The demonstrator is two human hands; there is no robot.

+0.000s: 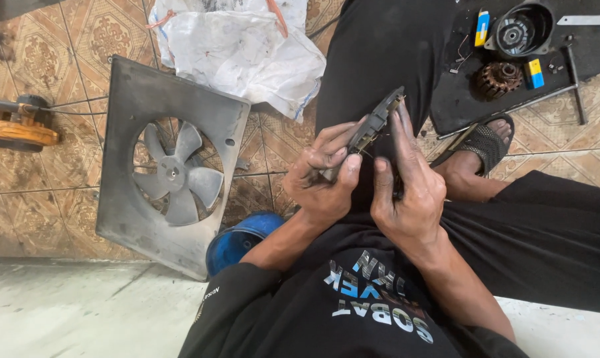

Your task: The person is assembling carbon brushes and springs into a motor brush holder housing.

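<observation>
Both my hands meet over my lap on a small dark, flat motor part (379,118) with metal contacts, seen edge-on and tilted up to the right. My left hand (326,176) grips its lower end, thumb pressed on top. My right hand (406,189) closes on its right side, fingers stretched along the edge up to the tip. Both hands are smeared with black grease. The underside of the part is hidden by my fingers.
A grey fan shroud with a five-blade fan (170,172) lies on the tiled floor at left. A blue round container (237,242) sits beside my left forearm. A white sack (243,50) lies behind. A black mat (459,93) at top right holds a motor housing (522,30), rotor (495,79) and metal rods.
</observation>
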